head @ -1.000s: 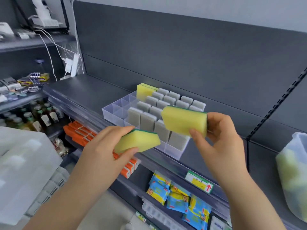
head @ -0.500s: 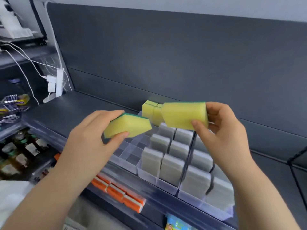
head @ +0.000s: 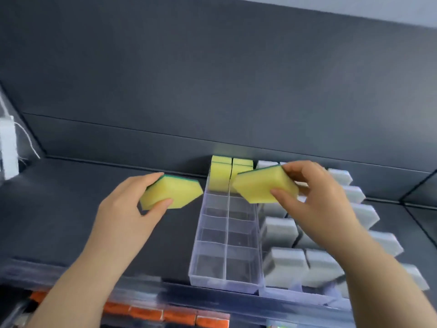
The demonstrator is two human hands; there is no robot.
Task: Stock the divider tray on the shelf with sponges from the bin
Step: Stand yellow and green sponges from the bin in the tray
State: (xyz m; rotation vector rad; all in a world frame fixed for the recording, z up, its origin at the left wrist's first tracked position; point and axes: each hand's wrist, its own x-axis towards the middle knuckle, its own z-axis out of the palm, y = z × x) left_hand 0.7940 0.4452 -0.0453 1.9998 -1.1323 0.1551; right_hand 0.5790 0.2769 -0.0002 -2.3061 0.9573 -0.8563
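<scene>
Scanning near to far. Orange packs (head: 165, 313) on lower level, nearest edge. Above them: clear divider tray (head: 224, 288) on dark shelf (head: 71, 221). R columns packed w/ grey sponges (head: 283, 263); two L columns bare from front wall back, several cells. Further in: left hand (head: 123, 209) pinches yellow-green sponge (head: 171, 194), thumb on near face, fingers over far edge, just L of tray. Right hand (head: 324, 202) clamps second sponge (head: 264, 185) thumb-vs-fingers, above bare cells nr back. Back row: two yellow sponges (head: 221, 178) seated upright. Bin not in view. Est.: yellow section barely begun; most cells left to fill.
</scene>
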